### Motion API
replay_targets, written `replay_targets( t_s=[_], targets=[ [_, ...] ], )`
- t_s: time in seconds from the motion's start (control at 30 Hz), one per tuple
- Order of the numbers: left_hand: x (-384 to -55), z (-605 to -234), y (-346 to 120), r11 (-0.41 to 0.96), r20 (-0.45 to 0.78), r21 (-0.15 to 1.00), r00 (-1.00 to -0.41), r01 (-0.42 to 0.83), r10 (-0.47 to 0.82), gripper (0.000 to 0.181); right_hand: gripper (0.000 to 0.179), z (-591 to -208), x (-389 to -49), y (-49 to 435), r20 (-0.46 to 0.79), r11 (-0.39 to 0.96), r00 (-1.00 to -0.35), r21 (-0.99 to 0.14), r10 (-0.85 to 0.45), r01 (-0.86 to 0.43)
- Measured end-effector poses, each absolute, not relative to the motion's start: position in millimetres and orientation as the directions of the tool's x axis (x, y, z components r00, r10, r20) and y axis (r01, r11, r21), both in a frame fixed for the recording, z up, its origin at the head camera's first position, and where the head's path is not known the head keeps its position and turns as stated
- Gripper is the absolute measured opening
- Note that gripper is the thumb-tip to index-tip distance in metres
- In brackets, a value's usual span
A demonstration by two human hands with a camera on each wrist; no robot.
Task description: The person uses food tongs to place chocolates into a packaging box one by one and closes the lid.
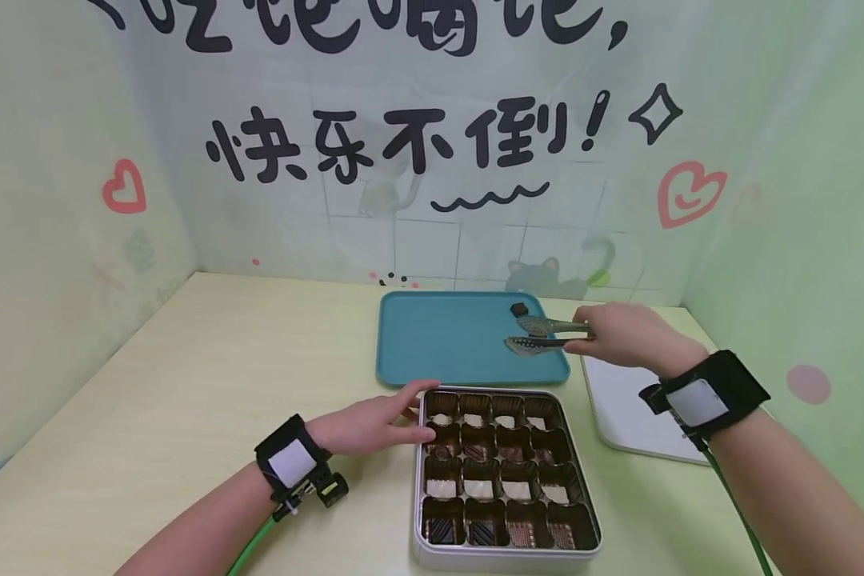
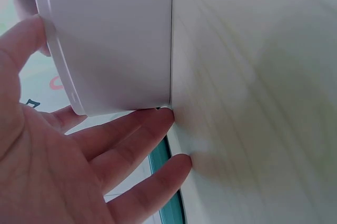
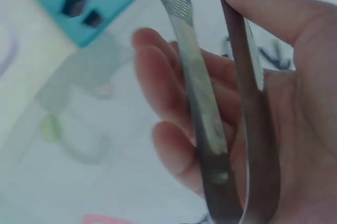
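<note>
My left hand [image 1: 374, 420] touches the far left corner of a metal tin [image 1: 416, 512]. The left wrist view shows the thumb at the rim and nearly straight fingers [image 2: 131, 153] against the far side. Brown compartments in the tin hold chocolates [image 1: 481, 534], some dark, some white. My right hand [image 1: 630, 332] holds metal food tongs [image 1: 572, 326] over the right part of a blue tray [image 1: 446, 340], their arms apart. A small dark chocolate [image 1: 519, 310] lies on the tray beside the tongs' tips. In the right wrist view, two dark pieces [image 3: 75, 4] sit near the tray's corner.
A white flat board or lid [image 1: 637, 408] lies on the table [image 1: 259, 344] to the right of the tin. Fabric walls with printed lettering [image 1: 396, 144] enclose the back and sides. Green cables [image 1: 738, 508] run from both wrist cameras.
</note>
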State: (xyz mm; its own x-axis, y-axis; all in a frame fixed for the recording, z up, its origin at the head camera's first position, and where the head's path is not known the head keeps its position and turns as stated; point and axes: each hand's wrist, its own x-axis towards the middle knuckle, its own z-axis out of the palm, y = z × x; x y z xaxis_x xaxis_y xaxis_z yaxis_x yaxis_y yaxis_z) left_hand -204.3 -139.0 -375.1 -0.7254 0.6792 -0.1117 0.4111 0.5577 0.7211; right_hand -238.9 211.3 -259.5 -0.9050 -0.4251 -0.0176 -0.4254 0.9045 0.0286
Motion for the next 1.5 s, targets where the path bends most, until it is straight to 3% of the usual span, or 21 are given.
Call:
replay_targets(
  t_s=[0.2,0.43,1.17,1.5],
  targets=[
    [-203,-376,-138,0.55,-0.11,0.727,-0.72,0.412,0.685,0.075,0.036,-287,-275,228,-0.005,0.935,-0.936,0.049,-0.352,-0.352],
    [-203,-375,-136,0.55,-0.11,0.721,-0.715,0.42,0.69,0.074,0.035,-309,-293,244,-0.012,0.948,-0.949,0.039,-0.316,-0.316],
    [-203,-371,-139,0.553,-0.106,0.719,-0.72,0.421,0.686,0.074,0.024,-317,-296,245,-0.055,0.944,-0.944,0.029,-0.326,-0.328],
    [-202,-372,-140,0.555,-0.111,0.719,-0.719,0.418,0.686,0.075,0.02,-316,-286,248,0.024,0.924,-0.924,0.001,-0.382,-0.382]
  ],
)
